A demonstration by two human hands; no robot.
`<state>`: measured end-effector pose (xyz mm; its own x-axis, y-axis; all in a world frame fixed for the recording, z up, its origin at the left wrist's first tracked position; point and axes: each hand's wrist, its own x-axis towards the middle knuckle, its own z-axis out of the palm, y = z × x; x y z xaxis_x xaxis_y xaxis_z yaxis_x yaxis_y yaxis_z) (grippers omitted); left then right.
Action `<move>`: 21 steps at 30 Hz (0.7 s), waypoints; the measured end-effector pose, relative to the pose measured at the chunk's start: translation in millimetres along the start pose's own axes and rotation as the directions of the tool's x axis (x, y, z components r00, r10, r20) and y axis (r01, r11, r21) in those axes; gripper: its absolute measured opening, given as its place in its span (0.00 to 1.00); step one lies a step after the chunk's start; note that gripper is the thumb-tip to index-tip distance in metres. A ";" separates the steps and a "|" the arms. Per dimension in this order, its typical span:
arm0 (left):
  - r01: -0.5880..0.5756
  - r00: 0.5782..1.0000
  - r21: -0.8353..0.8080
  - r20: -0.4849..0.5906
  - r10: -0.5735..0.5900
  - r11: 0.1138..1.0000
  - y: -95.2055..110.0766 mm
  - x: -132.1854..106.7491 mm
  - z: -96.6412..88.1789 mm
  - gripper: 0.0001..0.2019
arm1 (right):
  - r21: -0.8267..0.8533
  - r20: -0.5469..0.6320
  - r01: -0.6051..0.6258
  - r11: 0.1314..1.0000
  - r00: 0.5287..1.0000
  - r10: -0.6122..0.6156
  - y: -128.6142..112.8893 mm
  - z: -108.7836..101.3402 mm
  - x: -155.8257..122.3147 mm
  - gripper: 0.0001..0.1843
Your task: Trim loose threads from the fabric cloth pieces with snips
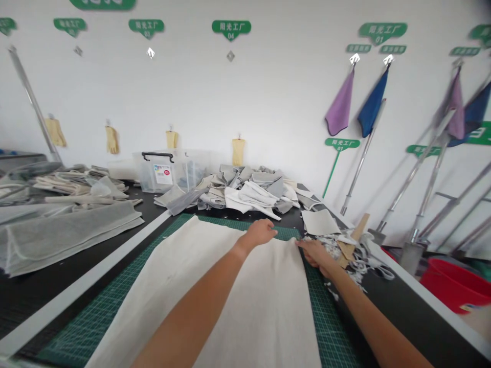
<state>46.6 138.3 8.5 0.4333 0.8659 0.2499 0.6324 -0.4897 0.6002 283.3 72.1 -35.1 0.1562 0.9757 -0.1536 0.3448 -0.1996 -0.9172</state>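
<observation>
A long cream cloth (215,286) lies spread flat on a green cutting mat (115,312) and runs away from me. My left hand (261,232) rests on the cloth's far edge, fingers curled over it. My right hand (312,251) grips the cloth's far right corner with the fingers pressed together on the fabric. Both arms are stretched forward over the cloth.
A heap of grey and white cloth pieces (245,191) lies beyond the mat. A clear plastic box (163,171) stands behind it. Folded grey fabric (61,232) sits at left. Scraps and scissors (368,260) lie at right, a red bucket (456,289) beyond the table edge.
</observation>
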 end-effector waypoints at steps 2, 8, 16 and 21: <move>-0.040 0.997 0.018 -0.067 0.041 0.999 15.8 0.9 35.6 0.19 | 0.037 0.078 -0.060 0.997 0.995 0.057 -1.5 -1.0 -7.2 0.27; -0.106 0.975 -0.013 -0.199 0.102 0.994 22.8 -14.2 83.8 0.15 | 0.208 0.349 -0.159 0.965 0.934 0.078 -7.9 -2.3 -19.8 0.29; -0.065 0.995 -0.486 -0.098 0.019 0.872 11.5 -16.9 67.8 0.13 | 0.466 0.499 -0.297 0.833 0.866 0.030 -9.6 2.7 -13.8 0.30; -0.031 0.999 -0.680 -0.038 0.007 0.733 14.6 -22.2 50.6 0.16 | 0.530 0.609 -0.377 0.759 0.792 -0.032 -7.3 1.0 -10.6 0.32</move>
<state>78.7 106.7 -26.7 0.4126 0.8658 0.2830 0.0133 -0.3164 0.9485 278.2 63.3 -27.1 -0.4510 0.8345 -0.3166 -0.2880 -0.4718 -0.8333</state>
